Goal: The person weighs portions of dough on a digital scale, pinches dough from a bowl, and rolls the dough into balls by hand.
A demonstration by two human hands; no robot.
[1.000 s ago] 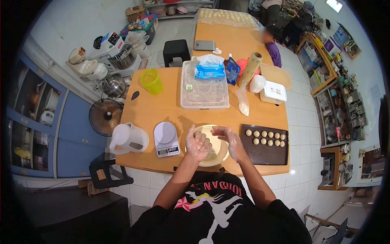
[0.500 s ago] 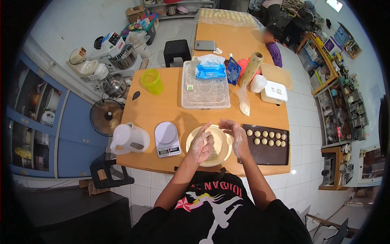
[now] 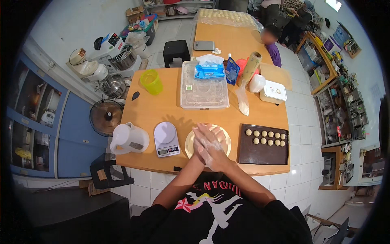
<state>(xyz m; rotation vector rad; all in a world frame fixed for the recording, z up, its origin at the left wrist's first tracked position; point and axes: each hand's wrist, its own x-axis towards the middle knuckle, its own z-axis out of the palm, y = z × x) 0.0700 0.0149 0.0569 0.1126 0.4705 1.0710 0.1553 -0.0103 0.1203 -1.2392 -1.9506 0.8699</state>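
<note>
My left hand point(image 3: 199, 149) and my right hand point(image 3: 212, 147) are pressed palm to palm above a cream-coloured round bowl point(image 3: 189, 147). The right hand lies over the left and covers much of it. White, floury smears coat both hands. Their fingers are stretched fairly straight and angle across each other. Whatever is between the palms is hidden. To the right, a dark baking tray point(image 3: 260, 156) carries two rows of small pale dough balls point(image 3: 264, 133). On the left of the bowl stands a white kitchen scale point(image 3: 165, 134) with nothing on its platform.
A white jug point(image 3: 131, 138) stands at the left edge of the wooden table point(image 3: 162, 110). Farther back are a yellow-green cup point(image 3: 151, 82), a clear lidded box point(image 3: 204, 94) bearing a tissue pack point(image 3: 209, 70), a wrap roll point(image 3: 251, 67) and a white tub point(image 3: 273, 92).
My hands, apart over the bowl half a second ago, have come together. The right hand has moved left onto the left hand. The tray and scale have stayed in place.
</note>
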